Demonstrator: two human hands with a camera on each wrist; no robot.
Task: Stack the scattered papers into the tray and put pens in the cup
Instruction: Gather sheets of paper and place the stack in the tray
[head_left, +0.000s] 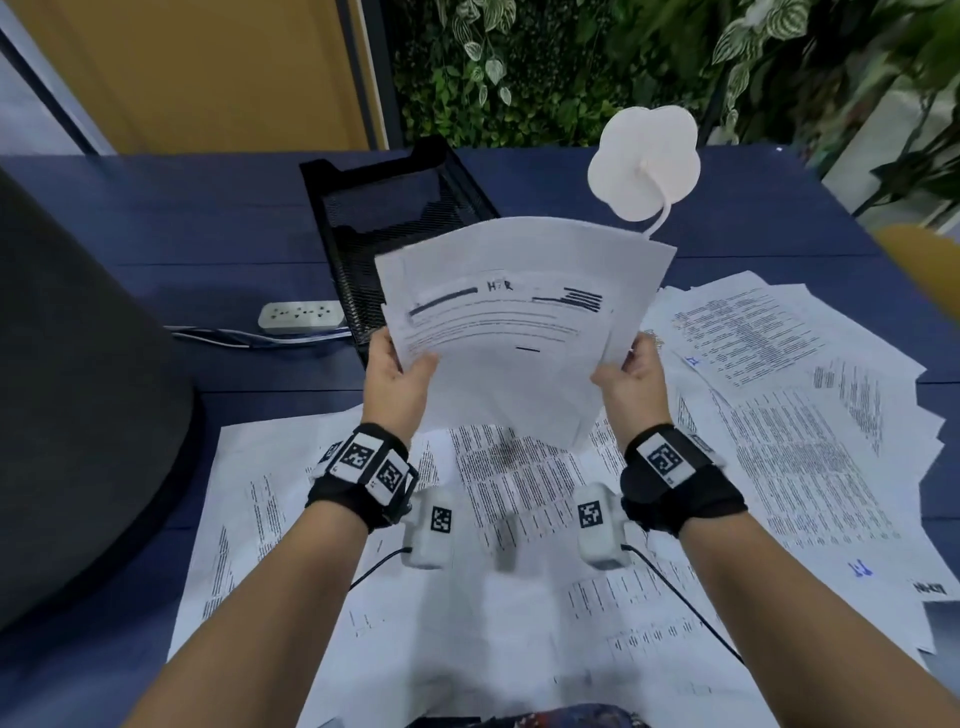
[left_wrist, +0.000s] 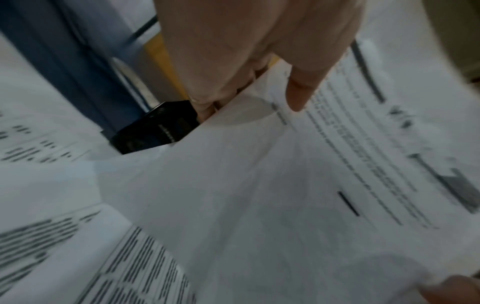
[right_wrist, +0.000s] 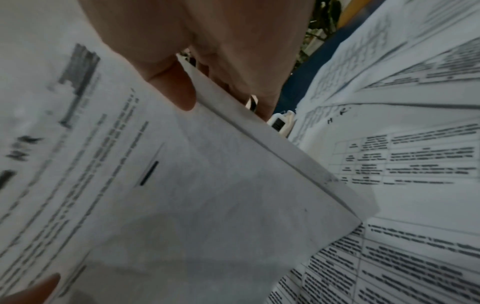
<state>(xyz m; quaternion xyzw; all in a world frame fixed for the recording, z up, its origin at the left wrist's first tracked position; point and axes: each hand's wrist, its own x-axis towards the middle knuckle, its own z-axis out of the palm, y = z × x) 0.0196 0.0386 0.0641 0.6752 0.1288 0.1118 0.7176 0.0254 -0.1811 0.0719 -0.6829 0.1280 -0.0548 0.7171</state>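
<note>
I hold a bundle of printed papers (head_left: 519, 322) in the air over the table with both hands. My left hand (head_left: 397, 382) pinches its left edge, thumb on top and fingers underneath (left_wrist: 298, 96). At the right edge my right hand (head_left: 631, 379) grips the same way (right_wrist: 179, 90). The bundle (left_wrist: 285, 195) (right_wrist: 182, 195) bows upward and tilts toward me. Behind it sits the black mesh tray (head_left: 384, 208), which looks empty where it shows. Many loose printed sheets (head_left: 779, 415) lie spread over the table below and to the right. No pens or cup are in view.
A white cloud-shaped lamp (head_left: 644, 161) stands behind the bundle at right. A white power strip (head_left: 301, 317) with its cable lies left of the tray. A dark rounded chair back (head_left: 78, 389) fills the left side. The blue table (head_left: 182, 218) ends at a plant wall.
</note>
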